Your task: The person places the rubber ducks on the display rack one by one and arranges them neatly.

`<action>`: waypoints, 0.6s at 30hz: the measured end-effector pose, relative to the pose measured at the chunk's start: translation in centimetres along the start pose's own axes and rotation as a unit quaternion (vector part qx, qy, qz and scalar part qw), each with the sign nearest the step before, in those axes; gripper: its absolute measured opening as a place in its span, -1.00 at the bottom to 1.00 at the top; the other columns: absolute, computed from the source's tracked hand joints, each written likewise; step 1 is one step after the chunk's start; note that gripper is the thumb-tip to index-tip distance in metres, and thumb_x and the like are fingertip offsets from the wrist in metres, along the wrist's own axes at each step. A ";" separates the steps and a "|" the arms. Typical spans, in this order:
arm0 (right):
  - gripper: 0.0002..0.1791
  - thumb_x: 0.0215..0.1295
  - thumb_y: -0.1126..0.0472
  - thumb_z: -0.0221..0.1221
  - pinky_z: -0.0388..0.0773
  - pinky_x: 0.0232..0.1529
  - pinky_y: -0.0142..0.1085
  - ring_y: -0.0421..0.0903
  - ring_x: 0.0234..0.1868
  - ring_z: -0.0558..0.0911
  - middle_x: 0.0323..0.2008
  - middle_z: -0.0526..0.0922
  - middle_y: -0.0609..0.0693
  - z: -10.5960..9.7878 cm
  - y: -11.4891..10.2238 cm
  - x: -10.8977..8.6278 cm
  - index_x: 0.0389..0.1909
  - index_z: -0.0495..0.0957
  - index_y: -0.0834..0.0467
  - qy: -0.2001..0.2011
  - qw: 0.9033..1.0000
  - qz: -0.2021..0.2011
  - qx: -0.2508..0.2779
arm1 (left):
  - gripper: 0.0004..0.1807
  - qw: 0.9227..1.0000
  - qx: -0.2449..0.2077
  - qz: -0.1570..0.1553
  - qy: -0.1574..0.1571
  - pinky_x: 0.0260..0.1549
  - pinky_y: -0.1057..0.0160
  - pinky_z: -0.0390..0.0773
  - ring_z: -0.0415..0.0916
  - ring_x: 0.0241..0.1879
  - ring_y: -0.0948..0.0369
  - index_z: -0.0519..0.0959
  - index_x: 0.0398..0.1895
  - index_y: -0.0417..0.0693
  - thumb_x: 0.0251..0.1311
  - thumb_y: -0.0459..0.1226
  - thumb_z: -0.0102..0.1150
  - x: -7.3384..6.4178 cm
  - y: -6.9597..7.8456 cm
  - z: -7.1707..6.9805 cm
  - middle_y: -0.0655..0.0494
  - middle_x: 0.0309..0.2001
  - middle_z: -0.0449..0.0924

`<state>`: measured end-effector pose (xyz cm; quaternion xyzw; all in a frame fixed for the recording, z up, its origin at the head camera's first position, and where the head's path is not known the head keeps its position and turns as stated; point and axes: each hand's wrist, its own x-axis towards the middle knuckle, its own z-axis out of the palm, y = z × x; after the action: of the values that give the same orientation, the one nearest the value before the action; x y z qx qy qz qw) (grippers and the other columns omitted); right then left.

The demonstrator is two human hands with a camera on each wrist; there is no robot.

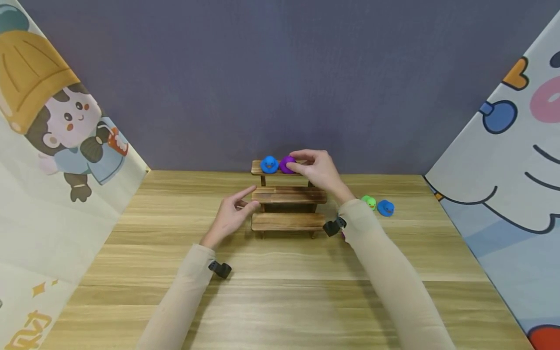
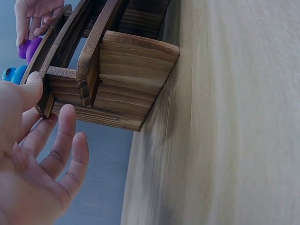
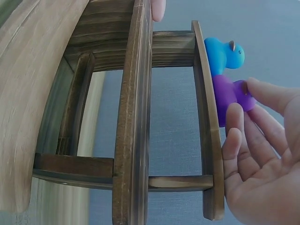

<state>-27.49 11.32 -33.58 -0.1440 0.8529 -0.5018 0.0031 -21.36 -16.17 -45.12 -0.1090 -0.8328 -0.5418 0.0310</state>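
A three-tier wooden shelf (image 1: 288, 222) stands near the back wall. On its top tier sit a blue rubber duck (image 1: 269, 165) and, right beside it, a purple rubber duck (image 1: 286, 164). My right hand (image 1: 318, 169) pinches the purple duck between thumb and fingers; in the right wrist view this duck (image 3: 225, 96) rests against the top tier, touching the blue duck (image 3: 217, 55). At the shelf's left end is my left hand (image 1: 230, 214), fingers loosely extended. Its thumb and fingers lie around a tier's end in the left wrist view; whether they touch it I cannot tell.
On the table (image 1: 280, 291), right of the shelf, lie a green duck (image 1: 369, 201) and another blue duck (image 1: 386, 208). A bit of something purple (image 1: 343, 236) shows beside the right sleeve, mostly hidden. A grey-blue wall (image 1: 280, 87) rises behind; printed panels flank both sides.
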 end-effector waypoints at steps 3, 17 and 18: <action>-0.55 0.39 0.00 0.44 0.68 -0.09 -0.27 0.00 -0.03 0.79 0.12 0.81 0.07 0.0 0.0 0.0 0.21 0.73 0.09 -0.002 1.000 0.000 -0.001 | -0.41 1.000 -0.001 0.000 0.000 -0.20 0.20 0.71 0.75 -0.12 -0.06 0.50 0.52 0.08 0.47 -0.09 0.33 0.0 0.0 0.0 -0.23 -0.04 0.80; -0.55 0.40 -0.01 0.42 0.74 -0.02 -0.16 0.05 -0.01 0.81 0.15 0.80 0.07 -0.2 0.5 -0.1 0.23 0.72 0.08 0.000 1.000 -0.007 0.008 | -0.40 1.000 -0.006 -0.001 0.004 -0.25 0.27 0.70 0.77 -0.14 -0.03 0.51 0.51 0.07 0.45 -0.09 0.35 -0.1 0.2 0.1 -0.22 -0.08 0.82; -0.55 0.41 0.00 0.42 0.74 -0.01 -0.15 0.07 0.00 0.81 0.15 0.80 0.07 -0.3 0.5 -0.1 0.23 0.72 0.08 0.001 1.000 -0.009 0.010 | -0.40 1.000 -0.007 -0.002 0.004 -0.26 0.27 0.69 0.77 -0.15 -0.03 0.51 0.51 0.08 0.45 -0.09 0.35 -0.1 0.2 0.1 -0.21 -0.08 0.82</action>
<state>-27.52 11.86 -33.89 -0.1512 0.8465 -0.5105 -0.0008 -21.22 -16.04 -45.02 -0.1055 -0.8292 -0.5480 0.0321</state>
